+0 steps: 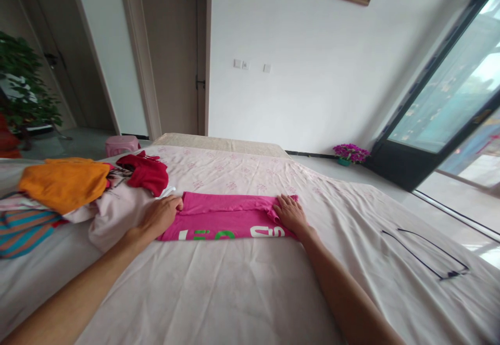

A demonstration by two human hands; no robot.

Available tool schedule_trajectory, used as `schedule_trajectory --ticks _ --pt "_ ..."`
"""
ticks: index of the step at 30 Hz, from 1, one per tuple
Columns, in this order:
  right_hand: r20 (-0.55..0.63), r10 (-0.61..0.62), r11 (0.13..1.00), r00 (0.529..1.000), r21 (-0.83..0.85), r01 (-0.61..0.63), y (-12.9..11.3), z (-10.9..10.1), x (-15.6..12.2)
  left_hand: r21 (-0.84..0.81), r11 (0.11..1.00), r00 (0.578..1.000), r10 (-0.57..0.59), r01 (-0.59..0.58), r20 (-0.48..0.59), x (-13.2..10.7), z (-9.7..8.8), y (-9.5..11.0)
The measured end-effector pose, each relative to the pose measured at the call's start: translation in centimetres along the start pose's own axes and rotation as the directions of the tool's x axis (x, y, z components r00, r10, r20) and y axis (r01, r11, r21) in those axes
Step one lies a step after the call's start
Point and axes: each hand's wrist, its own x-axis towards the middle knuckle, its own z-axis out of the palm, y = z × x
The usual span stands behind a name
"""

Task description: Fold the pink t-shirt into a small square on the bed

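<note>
A bright pink shirt (230, 219) with white and green printed letters lies folded into a long flat strip on the bed sheet. My left hand (164, 214) is closed at the strip's left end, its curled fingers gripping the edge. At the right end, my right hand (291, 212) rests on top of the fabric with its fingers extended and slightly apart. A small bunched fold of the pink cloth shows beside the right fingertips. The underside of the shirt is hidden.
Left of the shirt sits a clothes pile with an orange garment (64, 181), a red garment (146, 173) and a striped garment (29, 230). Black-framed glasses (449, 275) lie on the bed sheet (242, 293) at right. Beyond the bed stand a pink stool (122, 144) and purple flowers (350, 152).
</note>
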Motion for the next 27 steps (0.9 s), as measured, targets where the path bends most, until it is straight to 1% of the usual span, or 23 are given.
schedule_trajectory --ticks 2,3,5,6,8,9,11,13,16,19,23,27 --pt "0.003 0.018 1.0 1.0 0.014 -0.018 0.0 0.1 0.1 -0.043 0.997 0.996 -0.065 0.062 -0.054 0.3 0.0 0.2" --pt "0.004 0.023 1.0 1.0 0.019 -0.023 0.0 0.1 0.1 -0.07 0.996 0.993 -0.066 0.059 -0.1 0.4 0.0 0.6" --pt "0.002 0.022 0.999 1.0 0.024 -0.022 -0.1 0.1 0.1 -0.123 0.992 0.985 -0.008 -0.014 -0.175 0.8 0.1 1.7" --pt "0.0 0.021 0.999 1.0 0.027 -0.021 -0.1 0.1 0.1 -0.138 0.988 0.982 0.043 -0.069 -0.184 0.9 0.3 2.5" --pt "-0.002 0.023 0.999 1.0 0.031 -0.023 -0.1 0.1 0.1 -0.141 0.978 0.982 0.132 -0.152 -0.138 1.2 1.0 4.0" --pt "-0.002 0.024 0.999 1.0 0.032 -0.024 -0.1 0.1 0.0 -0.134 0.977 0.984 0.153 -0.165 -0.095 1.3 1.4 4.7" --pt "-0.002 0.024 0.999 1.0 0.031 -0.024 -0.1 0.0 -0.1 -0.101 0.985 0.99 0.14 -0.14 -0.001 1.5 2.4 5.8" --pt "-0.003 0.02 0.999 1.0 0.031 -0.02 -0.2 -0.1 -0.1 -0.052 0.996 0.995 0.077 -0.074 0.07 1.8 3.3 6.2" --pt "-0.004 0.01 0.999 1.0 0.032 -0.009 -0.1 -0.2 -0.3 -0.01 1.0 0.991 -0.008 0.01 0.137 2.1 4.3 5.9" --pt "-0.009 0.013 0.999 1.0 0.042 -0.013 -0.1 -0.3 -0.4 -0.005 0.998 0.984 -0.061 0.062 0.168 2.3 4.7 4.8" --pt "-0.008 0.017 0.998 1.0 0.067 -0.017 -0.2 -0.6 -0.5 0.075 0.983 0.975 -0.178 0.169 0.131 2.2 4.8 3.5" --pt "-0.013 0.015 0.997 1.0 0.078 -0.014 -0.4 -1.0 -0.7 0.137 0.965 0.97 -0.233 0.222 0.067 1.6 4.3 3.3"
